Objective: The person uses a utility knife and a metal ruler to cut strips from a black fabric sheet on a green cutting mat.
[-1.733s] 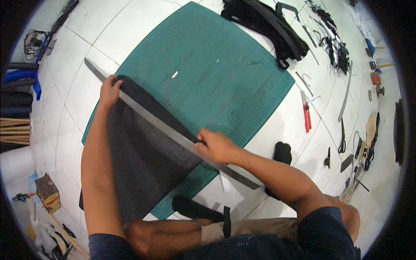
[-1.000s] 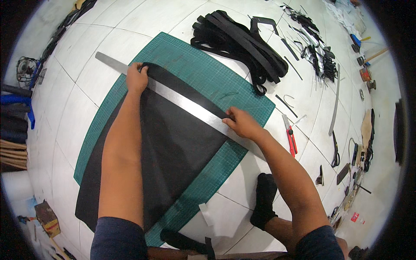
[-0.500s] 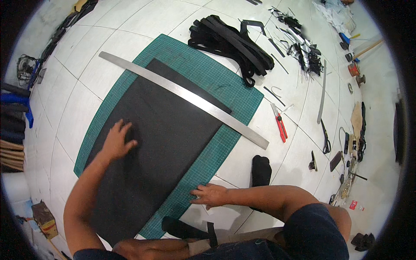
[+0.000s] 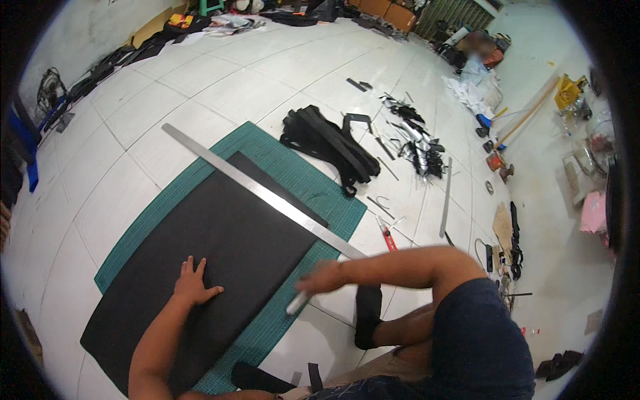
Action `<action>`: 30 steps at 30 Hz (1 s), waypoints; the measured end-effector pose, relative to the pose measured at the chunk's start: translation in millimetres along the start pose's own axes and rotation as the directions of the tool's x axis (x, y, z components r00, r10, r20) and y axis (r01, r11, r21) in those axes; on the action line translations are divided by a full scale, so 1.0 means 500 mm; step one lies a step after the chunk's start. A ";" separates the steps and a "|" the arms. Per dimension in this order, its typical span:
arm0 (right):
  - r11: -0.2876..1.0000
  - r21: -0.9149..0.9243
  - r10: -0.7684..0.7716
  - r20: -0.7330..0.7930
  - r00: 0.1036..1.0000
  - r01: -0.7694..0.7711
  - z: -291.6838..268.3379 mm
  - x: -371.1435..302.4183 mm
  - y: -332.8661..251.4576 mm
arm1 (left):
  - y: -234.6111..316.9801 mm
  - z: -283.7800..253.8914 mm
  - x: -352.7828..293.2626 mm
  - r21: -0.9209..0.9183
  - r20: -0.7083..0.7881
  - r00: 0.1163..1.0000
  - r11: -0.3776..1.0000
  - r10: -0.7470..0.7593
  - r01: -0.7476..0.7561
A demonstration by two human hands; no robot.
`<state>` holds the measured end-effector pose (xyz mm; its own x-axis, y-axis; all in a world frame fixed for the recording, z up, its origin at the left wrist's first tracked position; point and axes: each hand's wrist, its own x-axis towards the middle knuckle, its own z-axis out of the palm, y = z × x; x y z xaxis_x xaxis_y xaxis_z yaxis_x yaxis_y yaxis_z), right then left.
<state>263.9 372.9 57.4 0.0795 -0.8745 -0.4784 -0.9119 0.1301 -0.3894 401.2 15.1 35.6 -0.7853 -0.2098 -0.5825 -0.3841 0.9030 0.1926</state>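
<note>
My left hand point(image 4: 193, 287) lies with fingers spread on a black sheet point(image 4: 167, 247) of fabric or leather-like material. The sheet covers much of a green cutting mat point(image 4: 340, 220) on the floor. A long steel ruler point(image 4: 260, 193) crosses the far part of the sheet and overhangs the mat on both sides. Over the mat's right edge, my right hand point(image 4: 320, 277) is closed around a short pale stick-like object point(image 4: 297, 303); motion blur hides what kind it is. A red utility knife point(image 4: 389, 238) rests on the tiles beyond my right forearm, partly hidden by it.
Past the mat lies a bundle of black straps point(image 4: 327, 147). Beside it are dark and silvery scraps point(image 4: 417, 143) and a narrow metal strip point(image 4: 446, 197). A long wooden handle point(image 4: 527, 113) leans at the right wall. My foot in a black sock point(image 4: 368, 317) is near the mat.
The view has tilted up, showing more of the far floor. My right hand now holds the short pale object, where nothing showed in it before. My left hand remains spread on the sheet.
</note>
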 end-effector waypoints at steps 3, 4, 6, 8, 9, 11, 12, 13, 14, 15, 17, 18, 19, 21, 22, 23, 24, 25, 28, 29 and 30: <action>0.958 -0.098 0.276 0.047 0.960 -0.271 -0.128 -0.065 0.080 | -0.011 0.006 0.006 0.005 0.029 1.000 1.000 0.002 -0.002; 0.968 -0.125 0.206 -0.110 0.972 -0.219 -0.143 -0.111 0.124 | -0.014 0.008 0.016 -0.002 0.030 1.000 1.000 0.003 -0.003; 0.863 -0.206 0.475 0.014 0.880 -0.462 -0.216 -0.168 0.137 | -0.035 0.011 0.017 -0.005 0.022 1.000 1.000 0.015 -0.015; 0.796 -0.180 0.582 -0.036 0.812 -0.579 -0.220 -0.253 0.178 | -0.028 0.009 0.017 -0.004 0.029 0.999 0.999 0.036 -0.036; 0.760 -0.155 0.630 -0.064 0.774 -0.631 -0.209 -0.297 0.189 | -0.008 0.004 0.014 -0.030 -0.009 0.999 0.998 0.053 -0.053; 0.680 -0.045 0.725 -0.108 0.681 -0.732 -0.189 -0.358 0.189 | -0.001 -0.006 0.002 -0.039 -0.027 0.998 0.998 0.054 -0.055; 0.666 -0.003 0.738 -0.141 0.660 -0.746 -0.178 -0.375 0.176 | 0.001 -0.011 0.004 -0.097 -0.055 0.997 0.994 0.048 -0.053; 0.677 0.040 0.728 -0.186 0.660 -0.735 -0.154 -0.376 0.177 | 0.002 -0.009 0.003 -0.154 -0.084 0.996 0.987 0.041 -0.054; 0.680 0.083 0.723 -0.238 0.648 -0.728 -0.129 -0.378 0.184 | 0.000 -0.008 0.005 -0.138 -0.078 0.996 0.989 0.045 -0.056; 0.663 0.132 0.742 -0.250 0.622 -0.737 -0.099 -0.375 0.187 | -0.007 -0.002 0.004 -0.159 -0.093 0.995 0.986 0.044 -0.058; 0.601 0.237 0.797 -0.246 0.551 -0.763 -0.048 -0.344 0.176 | -0.036 0.000 0.003 -0.157 -0.106 0.994 0.987 0.022 -0.039; 0.601 0.257 0.798 -0.238 0.553 -0.757 -0.018 -0.348 0.176 | -0.045 0.006 0.001 -0.184 -0.183 0.979 0.976 0.085 -0.119; 0.618 0.309 0.785 -0.293 0.546 -0.723 0.010 -0.350 0.178 | -0.053 0.014 -0.003 -0.205 -0.262 0.955 0.958 0.142 -0.199; 0.591 0.426 0.806 -0.311 0.503 -0.685 0.074 -0.362 0.186 | -0.031 -0.003 -0.023 -0.221 -0.228 0.965 0.959 0.127 -0.179; 0.587 0.443 0.809 -0.300 0.505 -0.678 0.103 -0.366 0.192 | -0.021 -0.014 -0.035 -0.247 -0.221 0.969 0.955 0.107 -0.162; 0.553 0.505 0.832 -0.302 0.465 -0.663 0.126 -0.365 0.208 | -0.020 -0.027 -0.047 -0.218 -0.214 0.972 0.965 0.096 -0.144; 0.518 0.563 0.854 -0.301 0.424 -0.644 0.148 -0.367 0.223 | -0.018 -0.042 -0.054 -0.202 -0.215 0.973 0.971 0.086 -0.130; 0.461 0.608 0.886 -0.272 0.376 -0.646 0.170 -0.371 0.235 | -0.015 -0.060 -0.057 -0.146 -0.195 0.977 0.982 0.089 -0.119; 0.403 0.707 0.915 -0.309 0.260 -0.581 0.217 -0.354 0.280 | -0.025 -0.138 -0.069 -0.026 -0.189 0.981 0.999 0.037 -0.042; 0.415 0.717 0.910 -0.336 0.243 -0.561 0.212 -0.334 0.284 | -0.029 -0.167 -0.078 0.025 -0.200 0.980 1.000 0.002 0.003; 0.418 0.719 0.908 -0.335 0.251 -0.554 0.218 -0.333 0.296 | -0.005 -0.190 -0.078 0.029 -0.197 0.980 1.000 -0.007 0.013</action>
<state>159.4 588.7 -6.5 -0.9431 -0.2576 -0.2102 -0.1358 0.8755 -0.4638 386.9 -14.7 132.7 -0.8629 -0.2861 -0.4166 -0.3802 0.9105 0.1623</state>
